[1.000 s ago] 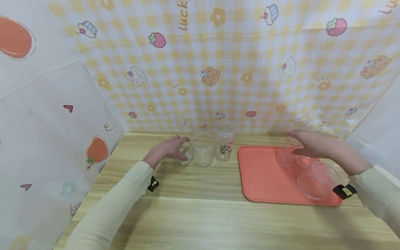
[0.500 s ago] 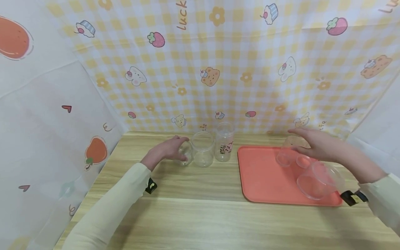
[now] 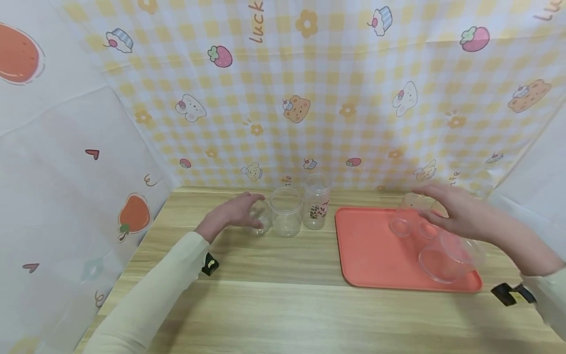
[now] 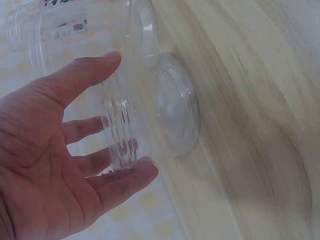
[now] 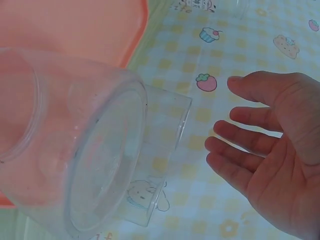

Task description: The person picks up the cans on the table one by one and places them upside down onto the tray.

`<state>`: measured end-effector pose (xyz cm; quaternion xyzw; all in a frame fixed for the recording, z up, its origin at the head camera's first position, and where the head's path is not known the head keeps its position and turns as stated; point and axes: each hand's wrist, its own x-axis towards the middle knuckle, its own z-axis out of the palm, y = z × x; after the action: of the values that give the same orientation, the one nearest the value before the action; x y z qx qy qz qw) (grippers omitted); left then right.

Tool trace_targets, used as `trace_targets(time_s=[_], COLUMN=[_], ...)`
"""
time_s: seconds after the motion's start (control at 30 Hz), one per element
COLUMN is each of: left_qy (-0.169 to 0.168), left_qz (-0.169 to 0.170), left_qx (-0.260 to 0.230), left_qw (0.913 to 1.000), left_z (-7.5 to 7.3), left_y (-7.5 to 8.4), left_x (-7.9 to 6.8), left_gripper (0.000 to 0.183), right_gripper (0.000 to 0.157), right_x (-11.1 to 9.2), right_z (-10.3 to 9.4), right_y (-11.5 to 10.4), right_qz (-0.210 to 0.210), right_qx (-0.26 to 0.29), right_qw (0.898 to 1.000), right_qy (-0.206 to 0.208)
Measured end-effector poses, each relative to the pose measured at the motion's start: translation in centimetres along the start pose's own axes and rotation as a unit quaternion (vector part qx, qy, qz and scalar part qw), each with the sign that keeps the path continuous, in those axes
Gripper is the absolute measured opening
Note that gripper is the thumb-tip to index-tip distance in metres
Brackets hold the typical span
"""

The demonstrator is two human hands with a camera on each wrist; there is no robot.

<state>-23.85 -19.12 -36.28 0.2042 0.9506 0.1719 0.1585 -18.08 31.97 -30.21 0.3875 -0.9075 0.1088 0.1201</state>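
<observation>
My left hand [image 3: 231, 214] is around a small clear jar [image 3: 262, 222] standing on the table. In the left wrist view the thumb lies along one side of its threaded neck [image 4: 120, 122], and the fingers curl behind and below. Right beside it is a wider clear jar [image 3: 286, 216], then a tall clear bottle [image 3: 316, 202] with printed lettering. My right hand [image 3: 464, 211] hovers over the back right of the red tray [image 3: 367, 250], fingers loosely spread, holding nothing. Two smaller clear containers [image 3: 400, 226] and a large clear one [image 3: 446, 258] stand on the tray near it.
The wooden table [image 3: 283, 314] stretches in front of the jars and the tray. A yellow checked cloth [image 3: 274, 88] hangs right behind them, and a white patterned sheet [image 3: 79, 196] closes off the left side.
My right hand has drawn away to the right from the smaller containers on the tray, which stay put. My left hand remains around the small jar.
</observation>
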Motion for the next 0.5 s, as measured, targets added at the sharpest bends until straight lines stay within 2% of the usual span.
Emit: trace_targets(time_s=[0.17,0.5], left_qy=[0.003,0.022], left_qz=[-0.01,0.011], left_qx=[-0.006,-0.027], left_qw=[0.9999,0.9993], left_z=[-0.4,-1.7], left_y=[-0.3,-0.8], left_x=[-0.4,-1.4], left_gripper=[0.085,0.083], right_gripper=[0.064,0.065], right_x=[-0.3,-0.6], right_z=[0.0,0.3], right_y=[-0.1,0.2], right_qz=[-0.009,-0.02], right_qx=[-0.005,-0.012], right_qw=[1.0,0.999], right_qy=[0.011,0.027])
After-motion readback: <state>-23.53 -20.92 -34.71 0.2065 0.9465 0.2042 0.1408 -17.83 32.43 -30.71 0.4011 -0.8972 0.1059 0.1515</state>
